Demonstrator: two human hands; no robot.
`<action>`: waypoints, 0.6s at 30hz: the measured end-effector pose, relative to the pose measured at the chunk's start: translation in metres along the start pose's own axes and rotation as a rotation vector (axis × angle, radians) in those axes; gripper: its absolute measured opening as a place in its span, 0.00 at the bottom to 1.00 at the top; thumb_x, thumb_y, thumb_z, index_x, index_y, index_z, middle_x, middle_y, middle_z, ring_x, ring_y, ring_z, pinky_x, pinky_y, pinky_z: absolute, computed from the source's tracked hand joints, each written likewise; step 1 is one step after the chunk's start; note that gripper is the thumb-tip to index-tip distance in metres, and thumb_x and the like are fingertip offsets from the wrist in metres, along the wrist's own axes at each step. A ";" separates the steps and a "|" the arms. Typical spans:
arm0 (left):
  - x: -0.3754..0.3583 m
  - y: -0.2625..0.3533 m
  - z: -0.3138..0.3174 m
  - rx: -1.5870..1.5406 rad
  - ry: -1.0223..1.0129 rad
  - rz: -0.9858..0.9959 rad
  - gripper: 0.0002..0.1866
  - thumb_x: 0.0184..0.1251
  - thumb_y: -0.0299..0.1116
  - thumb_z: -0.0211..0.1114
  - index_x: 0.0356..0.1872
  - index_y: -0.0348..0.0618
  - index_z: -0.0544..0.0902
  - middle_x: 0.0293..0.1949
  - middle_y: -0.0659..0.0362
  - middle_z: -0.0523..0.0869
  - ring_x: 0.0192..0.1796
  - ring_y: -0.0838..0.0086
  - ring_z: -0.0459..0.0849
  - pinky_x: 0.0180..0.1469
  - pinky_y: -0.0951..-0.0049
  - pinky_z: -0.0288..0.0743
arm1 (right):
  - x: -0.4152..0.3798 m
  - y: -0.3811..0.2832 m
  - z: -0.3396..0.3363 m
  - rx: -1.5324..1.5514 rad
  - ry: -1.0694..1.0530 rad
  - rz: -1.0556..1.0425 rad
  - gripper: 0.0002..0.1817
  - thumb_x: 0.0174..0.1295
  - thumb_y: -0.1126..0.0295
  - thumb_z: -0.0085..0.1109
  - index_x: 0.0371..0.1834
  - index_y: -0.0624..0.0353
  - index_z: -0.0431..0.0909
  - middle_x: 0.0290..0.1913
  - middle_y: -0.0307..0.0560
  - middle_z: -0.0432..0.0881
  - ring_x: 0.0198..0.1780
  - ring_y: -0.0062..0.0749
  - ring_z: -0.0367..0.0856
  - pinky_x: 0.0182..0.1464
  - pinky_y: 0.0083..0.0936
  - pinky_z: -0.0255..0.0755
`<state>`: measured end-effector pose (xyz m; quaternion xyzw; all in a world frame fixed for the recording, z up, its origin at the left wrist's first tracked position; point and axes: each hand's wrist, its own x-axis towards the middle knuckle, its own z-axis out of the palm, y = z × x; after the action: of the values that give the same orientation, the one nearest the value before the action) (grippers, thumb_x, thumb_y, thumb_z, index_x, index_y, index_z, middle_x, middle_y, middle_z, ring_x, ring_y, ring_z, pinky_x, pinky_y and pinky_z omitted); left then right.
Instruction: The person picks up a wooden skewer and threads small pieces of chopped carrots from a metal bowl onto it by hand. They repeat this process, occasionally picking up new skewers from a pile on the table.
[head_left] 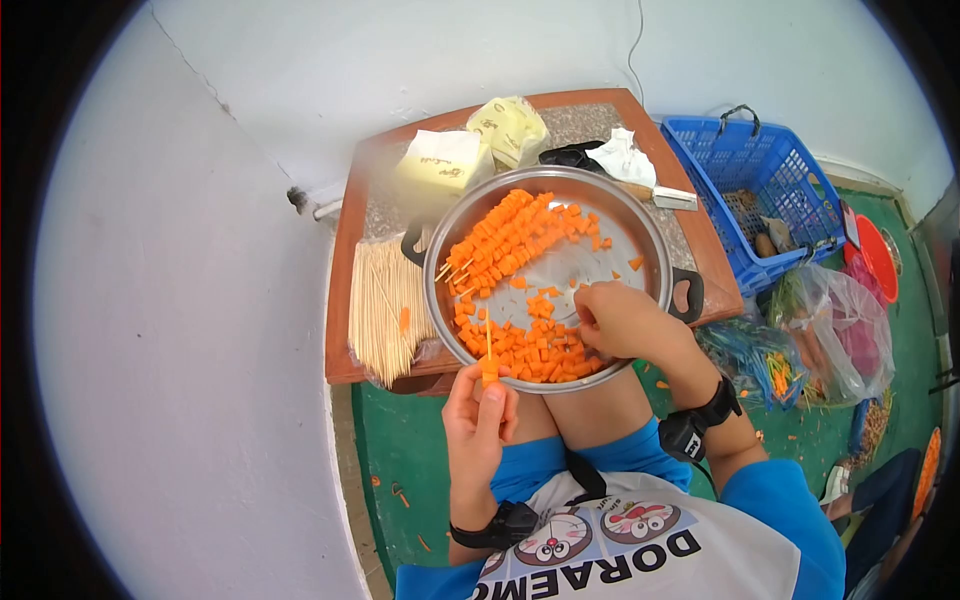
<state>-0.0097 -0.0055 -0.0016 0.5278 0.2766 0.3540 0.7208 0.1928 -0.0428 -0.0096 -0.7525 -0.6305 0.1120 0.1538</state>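
My left hand (480,420) is closed around a wooden skewer (489,335), held upright at the near rim of the pan, with orange carrot pieces (489,368) threaded low on it. Inside the wide metal pan (655,225), my right hand (630,320) is curled downward over loose carrot cubes (545,350). Its fingertips are hidden, so what they pinch cannot be made out. Several finished carrot skewers (505,235) lie stacked at the pan's far left side. A bundle of bare skewers (385,310) rests left of the pan, with one carrot bit on top.
The pan stands on a wooden-edged table (345,300). Behind it are yellow paper packs (440,160) and a white tissue (622,158). To the right, a blue plastic basket (750,190), a red basin (875,255) and plastic bags (830,330) sit on the green floor.
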 end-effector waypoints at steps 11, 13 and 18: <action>-0.001 0.001 0.018 0.176 -0.074 -0.051 0.14 0.62 0.37 0.48 0.38 0.34 0.72 0.13 0.64 0.67 0.13 0.87 0.60 0.15 0.88 0.50 | -0.015 -0.023 -0.025 1.612 0.116 0.125 0.10 0.54 0.72 0.50 0.38 0.66 0.72 0.29 0.44 0.76 0.28 0.19 0.74 0.26 0.16 0.74; -0.002 0.001 0.017 0.191 -0.106 -0.057 0.14 0.62 0.37 0.48 0.38 0.34 0.72 0.12 0.65 0.67 0.12 0.87 0.60 0.14 0.88 0.50 | -0.018 -0.024 -0.022 1.755 0.075 0.117 0.11 0.55 0.72 0.49 0.39 0.66 0.72 0.30 0.44 0.76 0.29 0.19 0.73 0.27 0.16 0.75; -0.001 0.000 0.021 0.272 -0.101 -0.027 0.14 0.62 0.37 0.49 0.35 0.34 0.74 0.10 0.66 0.65 0.13 0.88 0.59 0.15 0.88 0.49 | -0.021 -0.023 -0.016 1.987 -0.015 0.089 0.12 0.56 0.71 0.49 0.41 0.65 0.70 0.32 0.45 0.75 0.30 0.20 0.74 0.27 0.16 0.75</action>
<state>0.0062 -0.0180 0.0044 0.6339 0.2924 0.2767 0.6604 0.1742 -0.0611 0.0131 -0.3042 -0.2226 0.5996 0.7060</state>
